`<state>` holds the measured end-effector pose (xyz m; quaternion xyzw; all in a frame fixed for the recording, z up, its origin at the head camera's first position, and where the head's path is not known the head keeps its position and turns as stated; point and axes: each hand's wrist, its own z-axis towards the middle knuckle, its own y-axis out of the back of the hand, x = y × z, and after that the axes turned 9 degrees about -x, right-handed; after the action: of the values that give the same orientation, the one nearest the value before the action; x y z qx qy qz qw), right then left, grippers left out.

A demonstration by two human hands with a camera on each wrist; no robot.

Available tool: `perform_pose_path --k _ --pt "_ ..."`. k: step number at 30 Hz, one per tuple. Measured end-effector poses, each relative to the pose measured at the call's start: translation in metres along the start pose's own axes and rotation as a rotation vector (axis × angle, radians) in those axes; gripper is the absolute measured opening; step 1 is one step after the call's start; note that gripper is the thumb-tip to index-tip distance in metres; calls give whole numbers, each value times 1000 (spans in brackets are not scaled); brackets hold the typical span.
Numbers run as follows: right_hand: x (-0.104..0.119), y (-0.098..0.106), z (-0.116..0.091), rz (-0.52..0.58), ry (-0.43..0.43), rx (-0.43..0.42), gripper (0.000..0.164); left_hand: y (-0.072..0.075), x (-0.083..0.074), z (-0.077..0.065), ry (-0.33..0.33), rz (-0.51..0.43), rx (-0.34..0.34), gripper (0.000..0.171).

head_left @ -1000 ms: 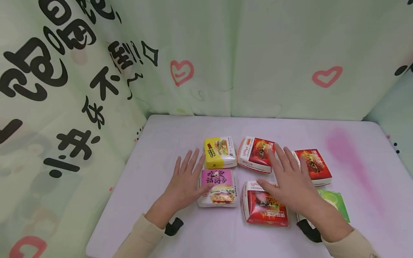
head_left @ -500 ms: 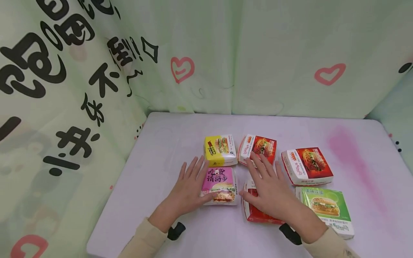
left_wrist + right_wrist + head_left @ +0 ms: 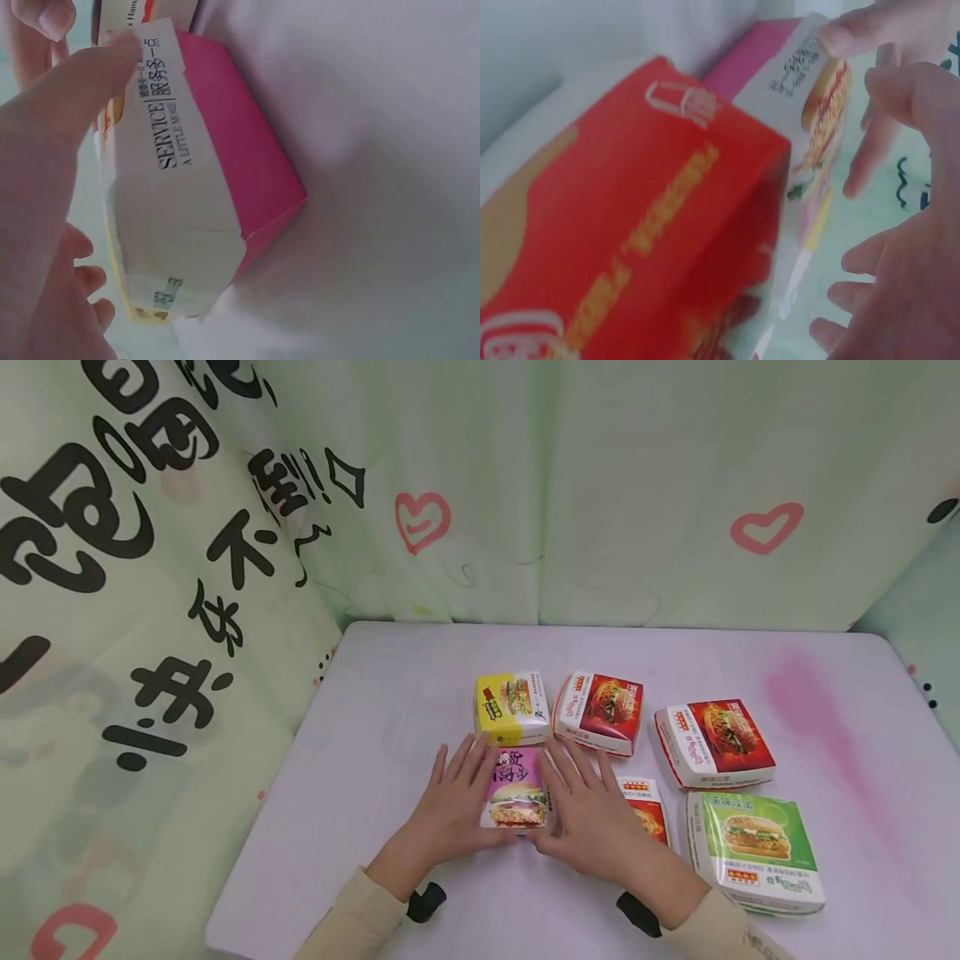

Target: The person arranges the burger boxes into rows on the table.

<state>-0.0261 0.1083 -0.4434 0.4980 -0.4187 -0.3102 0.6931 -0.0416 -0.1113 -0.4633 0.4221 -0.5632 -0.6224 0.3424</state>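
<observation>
Lower middle | right hand (image 3: 588, 818) has moved left, joining left hand (image 3: 453, 814) around the purple burger box (image 3: 516, 797) | fingers a bit spread on both | they seem busy with that box

Nearer the back edge of the table (image 3: 360, 718) lie, left to right, the back-left box (image 3: 513, 708), the back-middle box (image 3: 600, 710) and the back-right box (image 3: 716, 743). Before them, in the same order, lie the front-left box (image 3: 516, 792) (between the left hand (image 3: 452, 814) and the right hand (image 3: 591, 820)), the front-middle box (image 3: 647, 808) and the front-right box (image 3: 753, 852).
</observation>
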Motion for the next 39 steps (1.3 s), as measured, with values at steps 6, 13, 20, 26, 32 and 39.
perform_pose_path --k 6,13,20,26,32,39 --pt "8 -5 5 36 24 48 103 -6 -2 0 8 68 -7 134" --pt "15 -15 12 57 8 68 110 -14 1 -1 -3 79 -37 136" --pt "18 -26 19 6 -12 24 113 -17 1 2 -52 119 -110 128" --pt "21 -37 21 -59 -35 30 117 -18 2 2 -78 116 -102 123" --pt "25 -43 21 -96 -27 30 118 -17 6 1 -96 127 -106 121" --pt "35 -42 22 -108 -4 -12 113 -12 13 -4 -121 139 -124 117"
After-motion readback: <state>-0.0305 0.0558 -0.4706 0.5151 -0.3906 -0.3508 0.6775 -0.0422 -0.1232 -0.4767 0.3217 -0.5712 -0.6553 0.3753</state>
